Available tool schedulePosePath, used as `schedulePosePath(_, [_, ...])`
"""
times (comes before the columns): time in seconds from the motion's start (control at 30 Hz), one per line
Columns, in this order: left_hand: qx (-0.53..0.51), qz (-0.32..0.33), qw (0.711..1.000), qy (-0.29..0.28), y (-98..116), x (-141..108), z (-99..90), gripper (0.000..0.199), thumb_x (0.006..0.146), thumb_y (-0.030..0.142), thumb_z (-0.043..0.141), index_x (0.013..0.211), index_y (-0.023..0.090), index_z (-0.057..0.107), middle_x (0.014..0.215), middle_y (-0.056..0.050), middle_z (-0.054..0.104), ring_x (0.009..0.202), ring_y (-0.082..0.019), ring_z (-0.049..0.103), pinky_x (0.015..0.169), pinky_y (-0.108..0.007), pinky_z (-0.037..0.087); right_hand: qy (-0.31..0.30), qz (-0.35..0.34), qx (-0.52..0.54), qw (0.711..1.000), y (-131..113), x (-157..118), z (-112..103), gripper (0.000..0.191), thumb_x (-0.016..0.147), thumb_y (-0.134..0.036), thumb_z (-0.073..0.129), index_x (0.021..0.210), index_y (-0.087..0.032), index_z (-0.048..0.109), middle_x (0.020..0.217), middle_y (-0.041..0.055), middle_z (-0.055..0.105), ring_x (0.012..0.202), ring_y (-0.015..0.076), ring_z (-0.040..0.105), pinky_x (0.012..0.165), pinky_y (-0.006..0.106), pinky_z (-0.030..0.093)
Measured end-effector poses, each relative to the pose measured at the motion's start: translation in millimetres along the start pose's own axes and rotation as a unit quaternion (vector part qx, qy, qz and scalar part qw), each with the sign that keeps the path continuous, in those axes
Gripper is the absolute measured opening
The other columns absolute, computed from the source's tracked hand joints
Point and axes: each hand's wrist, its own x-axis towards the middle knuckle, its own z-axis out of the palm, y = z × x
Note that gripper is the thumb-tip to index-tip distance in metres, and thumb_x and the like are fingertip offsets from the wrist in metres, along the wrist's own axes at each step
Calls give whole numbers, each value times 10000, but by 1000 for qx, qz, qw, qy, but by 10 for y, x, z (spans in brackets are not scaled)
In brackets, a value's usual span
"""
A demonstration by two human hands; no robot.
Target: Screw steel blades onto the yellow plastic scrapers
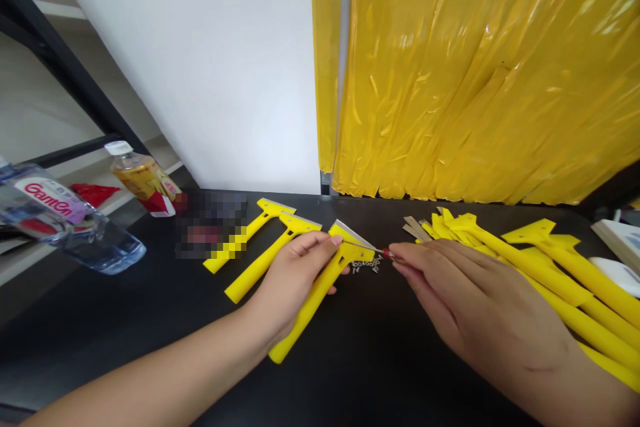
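On my feed, my left hand (291, 273) clasps a scraper (311, 307); at its three o'clock, my right hand (473, 300) pinches a screwdriver (386, 253).

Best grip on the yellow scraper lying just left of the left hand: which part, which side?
Probably the near half of the scraper's handle, coming from above and the person's side. The handle is long and slim and angles toward the person, its near end uncovered; the metal blade sits at the far end, and the left hand crowds the right side.
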Motion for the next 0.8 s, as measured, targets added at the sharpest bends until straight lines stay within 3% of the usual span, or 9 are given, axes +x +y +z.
schedulePosePath(0.2, [7,12,1000,4,5,16,-17,279,940,478,717,964,204,668,938,-33,715,914,-223,747,579,-216,543,20,-3,-2,1000,-20,-47,1,108,1024,-130,651,1131,-128,662,954,63,806,796,215,766,782,394,545])
schedulePosePath(0.4, [8,40,999,-1,-26,6,-16,282,938,478,722,937,202,663,928,-23,703,908,-216,737,585,-221,553,35,12,-32,999,-72,-10,3,72,1050,-213,627,1015,-154,649,796,53,784,619,209,743,576,379,472])
schedulePosePath(0.53, [24,62,998,-9,6,25,-45,299,938,494,715,937,201,654,915,-19,699,895,-213,734,603,-229,558,35,30,-9,999,-49,-8,7,81,1053,-235,623,1024,-170,661,853,58,807,679,214,769,635,369,522])
schedulePosePath(0.63, [56,89,995,-5,77,80,-107,299,946,500,696,948,207,637,906,-12,688,886,-216,739,626,-247,570,42,104,58,992,-28,-48,-32,130,1052,-310,617,1063,-200,687,937,55,822,770,218,792,693,342,579])
schedulePosePath(0.7, [93,101,990,-9,113,136,-158,279,968,494,656,973,216,627,933,-13,683,898,-221,741,634,-260,577,50,189,145,970,-31,-48,-88,136,1016,-357,666,1081,-245,709,965,28,823,799,211,795,675,304,600])
schedulePosePath(0.8, [139,115,984,-11,98,237,-224,219,945,431,683,974,229,604,960,-5,650,909,-218,727,627,-262,578,58,294,347,889,-51,53,-194,106,947,-364,761,1036,-309,740,985,1,820,850,209,794,671,264,629])
